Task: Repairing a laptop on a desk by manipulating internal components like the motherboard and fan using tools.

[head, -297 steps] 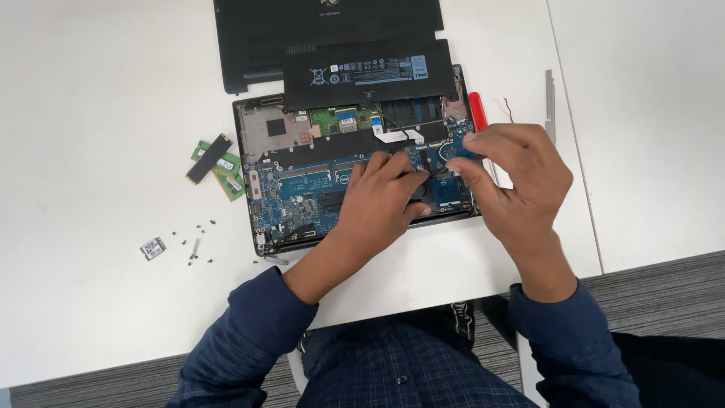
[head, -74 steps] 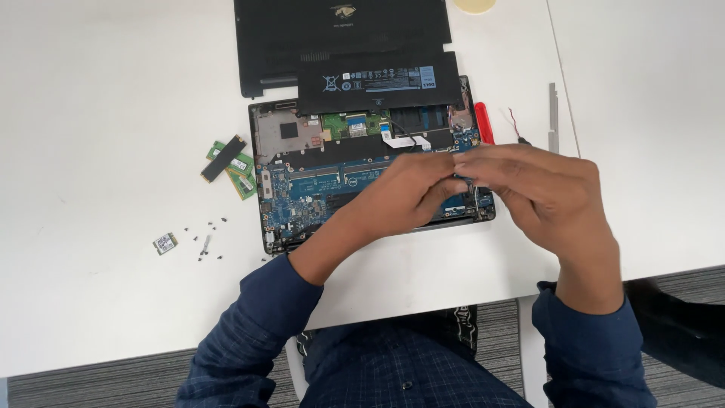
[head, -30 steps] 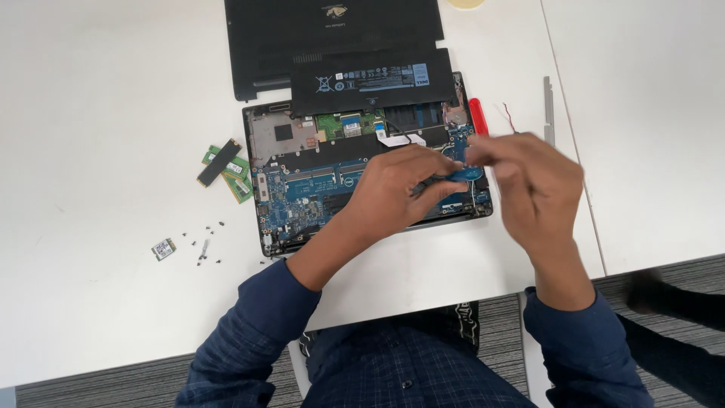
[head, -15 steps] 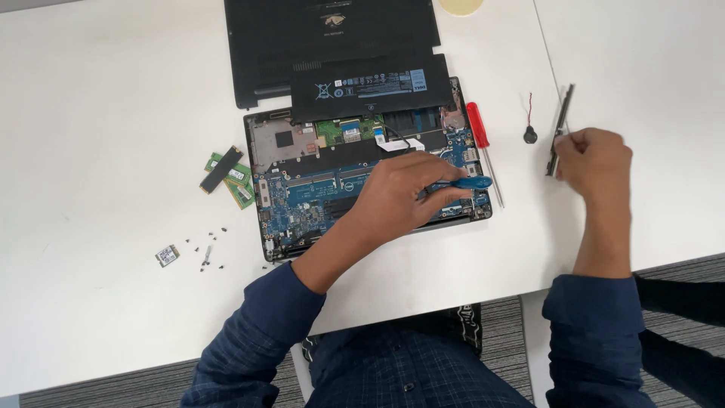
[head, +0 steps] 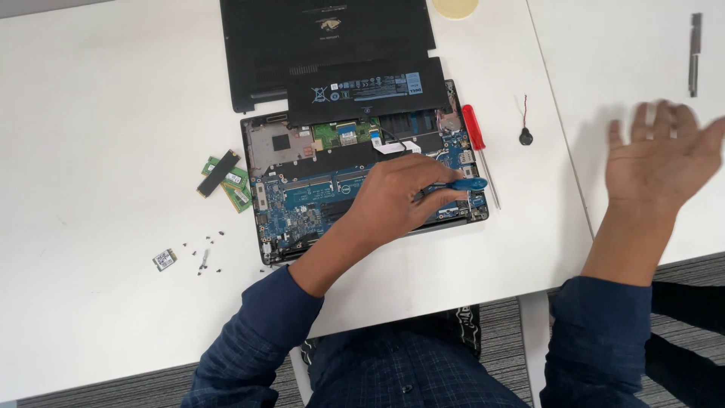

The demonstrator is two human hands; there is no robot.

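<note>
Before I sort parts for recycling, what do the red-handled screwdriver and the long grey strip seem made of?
Red-handled screwdriver: glossy, slightly translucent handle, likely plastic; thin silvery shaft, likely steel. Long grey strip: flat, dull grey, straight-edged, probably metal, though painted plastic is possible.

battery label (head: 377, 85) | black battery pack, above open laptop | rectangular, white and blue

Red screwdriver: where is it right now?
Head view: the red screwdriver lies on the white table along the opened laptop's right edge, left of the coin cell.

Bright, even; right hand (head: 655, 170) prob. motion-blurred.
</note>
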